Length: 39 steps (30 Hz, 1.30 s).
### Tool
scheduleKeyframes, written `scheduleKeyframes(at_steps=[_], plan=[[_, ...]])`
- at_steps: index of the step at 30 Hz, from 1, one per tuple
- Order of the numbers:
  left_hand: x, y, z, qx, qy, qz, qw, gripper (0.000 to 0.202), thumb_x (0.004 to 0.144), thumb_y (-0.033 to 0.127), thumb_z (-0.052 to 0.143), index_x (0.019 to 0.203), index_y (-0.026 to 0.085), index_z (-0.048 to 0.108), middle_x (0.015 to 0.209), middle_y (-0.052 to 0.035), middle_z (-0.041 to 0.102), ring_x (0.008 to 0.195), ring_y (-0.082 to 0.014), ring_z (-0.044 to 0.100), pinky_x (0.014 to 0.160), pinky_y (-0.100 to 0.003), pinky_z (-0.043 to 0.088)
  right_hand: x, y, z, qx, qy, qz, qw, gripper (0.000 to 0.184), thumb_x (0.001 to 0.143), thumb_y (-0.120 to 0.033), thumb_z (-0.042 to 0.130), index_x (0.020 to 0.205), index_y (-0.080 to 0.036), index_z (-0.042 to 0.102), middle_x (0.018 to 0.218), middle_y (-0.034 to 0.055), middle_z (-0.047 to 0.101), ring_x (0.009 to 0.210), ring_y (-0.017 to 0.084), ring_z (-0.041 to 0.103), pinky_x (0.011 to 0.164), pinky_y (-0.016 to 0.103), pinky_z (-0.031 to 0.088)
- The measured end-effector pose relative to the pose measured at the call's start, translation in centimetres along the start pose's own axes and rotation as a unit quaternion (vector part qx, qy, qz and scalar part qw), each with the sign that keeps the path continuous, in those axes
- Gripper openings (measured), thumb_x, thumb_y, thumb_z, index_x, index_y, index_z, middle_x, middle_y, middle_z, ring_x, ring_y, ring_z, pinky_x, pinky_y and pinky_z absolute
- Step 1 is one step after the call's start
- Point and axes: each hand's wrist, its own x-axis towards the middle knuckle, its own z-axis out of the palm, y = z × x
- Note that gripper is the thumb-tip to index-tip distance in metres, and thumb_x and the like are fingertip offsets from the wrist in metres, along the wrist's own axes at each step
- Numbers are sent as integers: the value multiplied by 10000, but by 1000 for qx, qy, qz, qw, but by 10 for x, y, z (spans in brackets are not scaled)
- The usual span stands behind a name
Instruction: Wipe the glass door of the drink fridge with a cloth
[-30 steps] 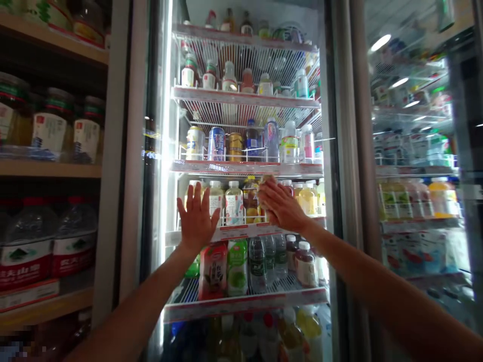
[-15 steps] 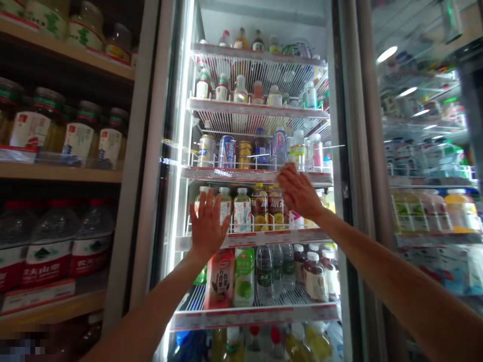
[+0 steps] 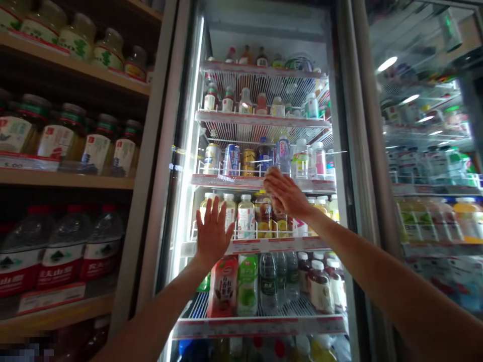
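Left hand (image 3: 213, 234) and right hand (image 3: 286, 193) bare, long-fingered. Left forearm (image 3: 162, 301) and right forearm (image 3: 377, 266) likewise bare, slim, running out past the frame edge.

We see a smooth, glossy glass cooler door (image 3: 181, 201), white-coated wire shelves (image 3: 264, 85), shiny plastic bottles (image 3: 246, 217), a glossy metal can (image 3: 232, 160), and a matt wooden shelf (image 3: 64, 178) under glass jars (image 3: 62, 136).

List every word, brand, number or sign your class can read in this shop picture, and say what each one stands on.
"夫山泉" on the red band of a large water jug.
"5.00", probably, on a price tag.
The pink-labelled bottle and other cooler bottles: too small or blurred to read.
The cooler's shelf tags: too small to read.
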Motion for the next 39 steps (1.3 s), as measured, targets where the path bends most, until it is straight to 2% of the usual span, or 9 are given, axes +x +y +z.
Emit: scheduleKeyframes(at_steps=[4, 12, 16, 20, 28, 31, 35, 37, 39], plan=[[-1, -1, 1, 7, -4, -3, 1000, 547, 887, 335, 406, 1392, 146, 313, 1474, -170, 288, 1397, -294, 164, 1106, -557, 134, 2, 39, -7, -31, 141, 223, 964, 490, 851, -237, 334, 1286, -40, 443, 1354, 219, 445, 1318, 326, 331, 1062, 560, 295], [20, 39, 3, -63, 12, 90, 994, 654, 889, 405, 405, 1430, 114, 181, 1476, -170, 288, 1409, -242, 129, 1132, -475, 155, 2, -71, 25, 169, 59, 119, 977, 578, 943, -361, 177, 1471, -231, -19, 1483, 62, 322, 1377, 188, 267, 1090, 439, 341], [43, 75, 19, -86, -14, 154, 984, 562, 899, 347, 381, 1402, 118, 282, 1467, -130, 328, 1393, -234, 199, 1131, -442, 192, -11, -68, 20, 183, 105, 193, 958, 557, 945, -268, 57, 1440, -219, -192, 1517, 65, 242, 1339, 143, 341, 1052, 355, 397], [57, 64, 23, -63, -27, 172, 983, 437, 907, 251, 341, 1324, 158, 431, 1417, -82, 424, 1351, -227, 306, 1112, -438, 233, -28, -31, 13, 31, 120, 208, 970, 569, 948, -341, 181, 1467, -274, -41, 1516, 73, 237, 1358, 244, 306, 1077, 504, 312], [98, -65, -17, -75, 89, -43, 992, 390, 896, 316, 312, 1130, 157, 580, 1396, -97, 441, 1331, -243, 336, 1090, -456, 289, -37, -26, 15, -57, 73, 191, 977, 545, 934, -367, 280, 1452, -304, 122, 1481, 75, 317, 1370, 272, 271, 1072, 556, 259], [100, -36, -6, -106, 90, -27, 990, 387, 903, 283, 288, 1150, 164, 561, 1383, -85, 456, 1324, -219, 351, 1074, -448, 331, -36, -27, 15, -52, 73, 190, 978, 533, 932, -367, 285, 1446, -306, 155, 1465, 61, 350, 1371, 270, 268, 1077, 558, 244], [88, 33, 13, -92, -24, 164, 982, 390, 909, 244, 301, 1211, 227, 547, 1388, -26, 462, 1338, -202, 331, 1082, -412, 319, -41, -21, 13, -51, 76, 177, 980, 518, 932, -346, 295, 1438, -287, 198, 1445, 70, 386, 1364, 259, 289, 1073, 539, 258], [85, 31, 10, -72, -59, 206, 974, 387, 902, 246, 330, 1222, 244, 549, 1388, -18, 464, 1335, -220, 337, 1084, -430, 304, -45, -18, 13, -47, 76, 164, 982, 513, 931, -333, 303, 1433, -277, 214, 1437, 69, 400, 1364, 250, 292, 1074, 524, 264], [88, -2, -2, -55, -54, 172, 982, 414, 889, 241, 346, 1270, 238, 508, 1392, -33, 460, 1332, -235, 340, 1082, -464, 292, -47, -16, 12, -42, 78, 154, 984, 508, 929, -327, 308, 1427, -268, 232, 1433, 68, 407, 1363, 242, 293, 1080, 512, 259]])
